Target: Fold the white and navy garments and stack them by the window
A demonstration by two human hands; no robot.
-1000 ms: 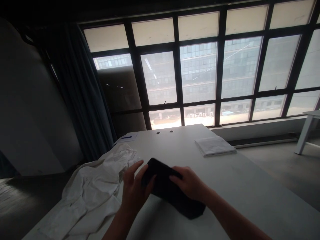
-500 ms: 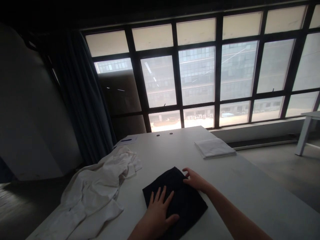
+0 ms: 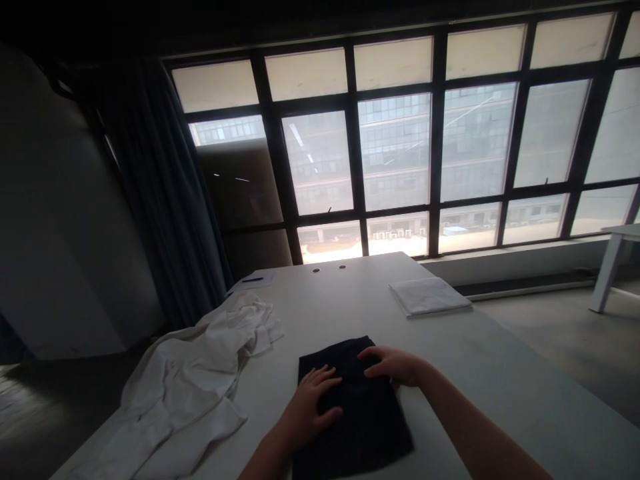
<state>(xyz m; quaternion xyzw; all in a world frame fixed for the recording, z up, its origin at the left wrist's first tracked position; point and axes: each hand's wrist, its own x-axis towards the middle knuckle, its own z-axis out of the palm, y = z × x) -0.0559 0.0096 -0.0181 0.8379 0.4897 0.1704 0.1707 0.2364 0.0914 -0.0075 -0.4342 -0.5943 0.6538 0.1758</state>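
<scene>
- On the white tabletop [image 3: 500,373], near its front edge, lies a black folded cloth [image 3: 367,420], flat and roughly rectangular, with its far edge a little uneven.
- Its surface is dark and matte; no print or seam can be seen in this dim light.
- The left hand [image 3: 310,403] rests flat on its left part, fingers spread, holding nothing.
- The right hand [image 3: 395,365] presses its far right corner, fingers bent, not gripping.
- To the left lies a crumpled white garment [image 3: 190,380]; farther back, a folded white cloth [image 3: 429,295].
</scene>
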